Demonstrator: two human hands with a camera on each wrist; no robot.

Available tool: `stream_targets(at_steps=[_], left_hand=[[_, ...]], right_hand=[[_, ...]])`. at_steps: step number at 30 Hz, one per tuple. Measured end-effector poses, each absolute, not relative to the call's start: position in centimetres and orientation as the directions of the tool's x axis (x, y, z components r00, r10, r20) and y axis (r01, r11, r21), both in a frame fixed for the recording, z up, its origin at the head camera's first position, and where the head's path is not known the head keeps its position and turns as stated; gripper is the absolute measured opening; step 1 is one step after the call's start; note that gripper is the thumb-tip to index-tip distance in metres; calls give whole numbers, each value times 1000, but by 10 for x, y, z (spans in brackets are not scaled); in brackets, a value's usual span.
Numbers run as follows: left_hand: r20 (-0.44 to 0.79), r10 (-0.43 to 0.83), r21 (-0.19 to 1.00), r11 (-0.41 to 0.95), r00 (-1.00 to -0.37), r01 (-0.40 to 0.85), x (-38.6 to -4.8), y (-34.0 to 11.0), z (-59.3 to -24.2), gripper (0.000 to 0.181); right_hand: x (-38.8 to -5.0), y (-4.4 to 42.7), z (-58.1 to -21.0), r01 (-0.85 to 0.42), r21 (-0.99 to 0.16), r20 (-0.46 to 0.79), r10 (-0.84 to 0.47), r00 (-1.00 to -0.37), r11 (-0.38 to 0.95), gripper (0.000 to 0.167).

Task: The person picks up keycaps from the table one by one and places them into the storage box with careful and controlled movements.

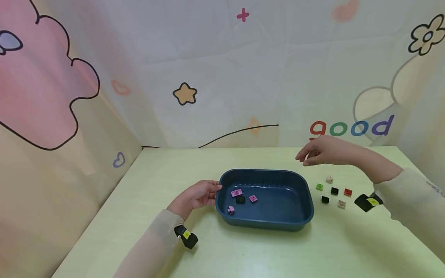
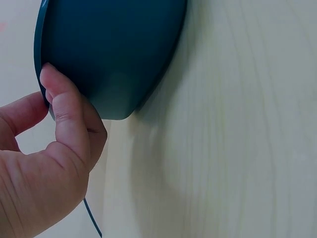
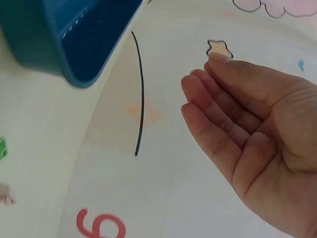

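A dark blue rectangular basin [image 1: 278,224] rests on the table. At its left end my left hand [image 1: 201,194] pinches the rim between thumb and fingers; the left wrist view shows this grip on the blue wall [image 2: 114,49] close up. Inside the basin lie a pink block [image 1: 236,192], a black block [image 1: 240,199] and two smaller pink pieces [image 1: 253,198]. My right hand [image 1: 328,150] is raised above the table past the basin's far right corner. Its fingers [image 3: 208,124] are loosely bent and hold nothing.
Right of the basin lie several small pieces: a green one [image 1: 319,187], a cream one [image 1: 329,179], a red one [image 1: 348,192], a beige one [image 1: 342,204] and black ones [image 1: 325,199]. A printed curtain [image 1: 222,58] hangs behind the pale table [image 1: 257,255].
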State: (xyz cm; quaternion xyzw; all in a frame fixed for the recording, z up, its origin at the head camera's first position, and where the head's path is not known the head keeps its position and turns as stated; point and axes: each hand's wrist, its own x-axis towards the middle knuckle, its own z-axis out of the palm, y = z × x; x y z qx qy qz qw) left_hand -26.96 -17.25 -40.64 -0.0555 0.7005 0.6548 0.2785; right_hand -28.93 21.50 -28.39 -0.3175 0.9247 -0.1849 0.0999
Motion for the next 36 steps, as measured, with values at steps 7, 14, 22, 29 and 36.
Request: stream_targets(at_steps=[7, 14, 22, 29, 36], left_hand=[[-465, 265, 885, 128, -844, -448, -269, -173, -407, 24], [-473, 258, 881, 117, -842, -459, -268, -173, -407, 24], [-475, 256, 880, 124, -842, -459, -267, -172, -409, 24], [-476, 248, 879, 131, -844, -458, -269, -173, -408, 23], [-475, 248, 880, 136, -844, -455, -269, -172, -407, 21]], right_hand=[[-280, 259, -297, -486, -388, -62, -548, -834, 783, 27], [-270, 300, -320, -386, -407, -88, -456, -886, 828, 32], [-259, 329, -341, -320, -408, -80, -383, -920, 855, 37], [-259, 346, -357, -286, -427, -50, -338, -940, 858, 40], [-258, 355, -370, -244, -435, -69, -302, -951, 867, 42]])
